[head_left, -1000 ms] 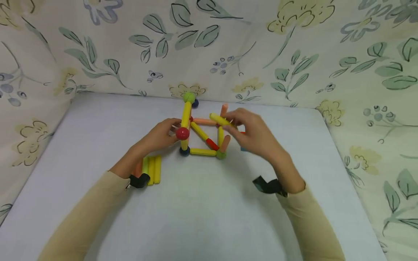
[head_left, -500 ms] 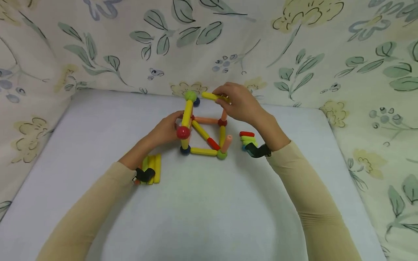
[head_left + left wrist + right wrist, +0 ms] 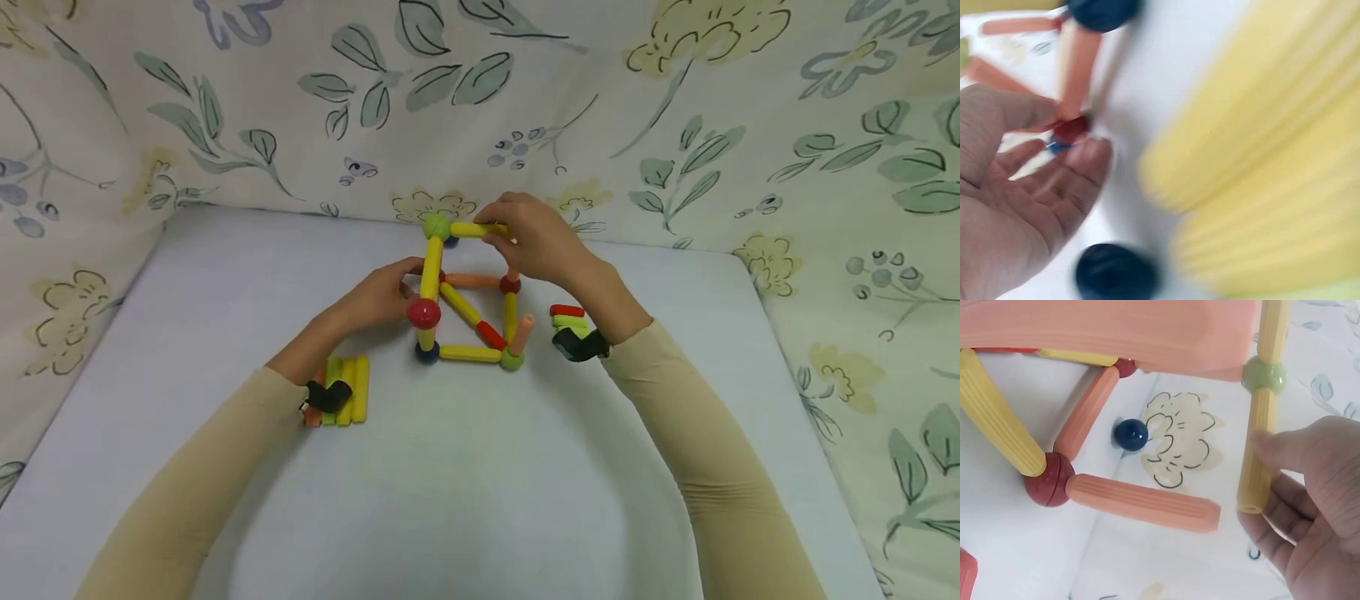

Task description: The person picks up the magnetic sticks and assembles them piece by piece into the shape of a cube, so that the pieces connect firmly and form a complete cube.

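Note:
Several rods and balls form an open frame on the table. My right hand pinches a yellow rod between thumb and fingers. One end of that rod meets the green ball at the frame's top far-left corner; the other end is free. Below it, an orange rod rises from a red ball, its top unconnected. My left hand steadies the frame's far-left lower corner, thumb and fingers around a red ball under an upright orange rod. A larger red ball tops the near-left corner.
Left of the frame lie yellow rods beside green and orange ones, partly under the left wrist. Short red and green rods lie at the right, partly behind the right wrist strap. A loose dark blue ball sits behind the frame, near the floral cloth.
My right hand lifted the yellow rod up and leftward from the right side, and its end now touches the green ball. My left hand has stayed at the frame.

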{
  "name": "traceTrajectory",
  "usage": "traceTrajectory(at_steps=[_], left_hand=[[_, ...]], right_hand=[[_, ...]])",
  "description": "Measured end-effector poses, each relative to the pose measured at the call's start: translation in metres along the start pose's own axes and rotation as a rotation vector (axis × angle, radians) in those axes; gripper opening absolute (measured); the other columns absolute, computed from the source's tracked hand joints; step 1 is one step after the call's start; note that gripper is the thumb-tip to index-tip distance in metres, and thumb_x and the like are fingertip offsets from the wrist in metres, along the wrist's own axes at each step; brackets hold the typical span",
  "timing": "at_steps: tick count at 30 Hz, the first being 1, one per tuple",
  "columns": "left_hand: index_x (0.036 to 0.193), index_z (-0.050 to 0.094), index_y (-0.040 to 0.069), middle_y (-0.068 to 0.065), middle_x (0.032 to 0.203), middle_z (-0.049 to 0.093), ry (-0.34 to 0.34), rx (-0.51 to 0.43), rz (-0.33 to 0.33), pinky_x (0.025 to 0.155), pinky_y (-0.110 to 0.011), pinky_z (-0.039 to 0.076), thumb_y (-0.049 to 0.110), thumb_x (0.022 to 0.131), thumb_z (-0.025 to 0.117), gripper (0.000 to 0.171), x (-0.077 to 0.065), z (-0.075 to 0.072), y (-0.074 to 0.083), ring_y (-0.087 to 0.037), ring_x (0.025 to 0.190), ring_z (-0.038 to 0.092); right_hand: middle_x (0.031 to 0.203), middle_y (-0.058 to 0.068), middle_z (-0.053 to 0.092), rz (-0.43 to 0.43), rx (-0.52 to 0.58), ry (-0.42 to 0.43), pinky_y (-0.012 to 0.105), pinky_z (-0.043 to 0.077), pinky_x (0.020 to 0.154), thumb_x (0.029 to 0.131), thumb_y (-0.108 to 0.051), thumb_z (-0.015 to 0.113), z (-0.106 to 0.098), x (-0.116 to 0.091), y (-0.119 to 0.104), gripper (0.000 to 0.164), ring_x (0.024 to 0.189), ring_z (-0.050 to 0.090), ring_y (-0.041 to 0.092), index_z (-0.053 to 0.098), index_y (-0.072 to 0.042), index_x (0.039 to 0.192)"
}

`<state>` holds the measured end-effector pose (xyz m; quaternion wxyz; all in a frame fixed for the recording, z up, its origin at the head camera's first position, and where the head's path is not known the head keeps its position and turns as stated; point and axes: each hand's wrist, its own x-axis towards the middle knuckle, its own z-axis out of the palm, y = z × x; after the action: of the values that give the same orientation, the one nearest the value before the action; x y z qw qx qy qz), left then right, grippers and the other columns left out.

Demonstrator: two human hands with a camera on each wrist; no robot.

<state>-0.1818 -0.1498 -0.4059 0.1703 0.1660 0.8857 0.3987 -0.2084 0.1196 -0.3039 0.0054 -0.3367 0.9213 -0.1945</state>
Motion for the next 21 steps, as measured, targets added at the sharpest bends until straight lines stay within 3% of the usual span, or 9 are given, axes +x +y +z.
traceTrajectory(at_steps=[3,5,8,12,17,21], left_hand=[[0.162,0.037,0.009,-0.019,0.161,0.045,0.055,-0.018,0.006,0.115,-0.056,0.046,0.018,0.11,0.053,0.055,-0.005,-0.018,0.013,-0.038,0.138,0.053],[0.163,0.037,0.009,-0.019,0.161,0.045,0.099,-0.086,0.034,0.119,-0.059,0.041,0.028,0.114,0.045,0.053,-0.005,-0.029,0.026,-0.04,0.143,0.048],[0.16,0.044,0.013,-0.013,0.158,0.049,0.124,-0.176,0.122,0.119,-0.055,0.041,0.042,0.113,0.047,0.055,0.003,-0.038,0.044,-0.036,0.14,0.05],[0.152,0.056,0.016,-0.008,0.143,0.057,0.096,-0.226,0.208,0.106,-0.04,0.05,0.037,0.109,0.061,0.048,0.016,-0.036,0.055,-0.027,0.12,0.058],[0.141,0.066,0.018,-0.005,0.122,0.062,0.126,-0.238,0.2,0.077,-0.03,0.045,0.03,0.107,0.066,0.037,0.026,-0.031,0.055,-0.025,0.091,0.053],[0.14,0.067,0.017,-0.008,0.123,0.068,0.101,-0.246,0.179,0.078,-0.032,0.045,0.029,0.107,0.065,0.036,0.029,-0.034,0.055,-0.025,0.093,0.057]], right_hand=[[0.123,0.008,0.071,-0.024,0.016,-0.007,0.037,0.054,0.099,0.103,-0.014,0.07,-0.002,0.002,0.002,0.029,0.111,0.06,0.024,0.072,-0.006,0.131],[0.123,0.008,0.071,-0.042,0.036,-0.009,0.037,0.054,0.098,0.103,-0.014,0.07,-0.003,0.003,0.004,0.029,0.11,0.06,0.024,0.072,-0.006,0.131],[0.121,0.008,0.071,-0.08,0.078,-0.008,0.036,0.055,0.095,0.102,-0.013,0.071,-0.005,0.006,0.009,0.029,0.107,0.062,0.023,0.073,-0.005,0.13],[0.118,0.009,0.072,-0.13,0.17,0.0,0.037,0.057,0.094,0.102,-0.014,0.071,-0.007,0.01,0.021,0.027,0.106,0.066,0.022,0.073,-0.003,0.127],[0.123,0.011,0.074,-0.083,0.304,0.055,0.039,0.058,0.098,0.106,-0.018,0.065,-0.013,0.017,0.046,0.027,0.108,0.07,0.022,0.073,-0.003,0.127],[0.125,0.013,0.071,-0.001,0.397,0.02,0.04,0.057,0.098,0.109,-0.021,0.06,-0.008,0.03,0.07,0.031,0.109,0.068,0.027,0.07,-0.002,0.131]])
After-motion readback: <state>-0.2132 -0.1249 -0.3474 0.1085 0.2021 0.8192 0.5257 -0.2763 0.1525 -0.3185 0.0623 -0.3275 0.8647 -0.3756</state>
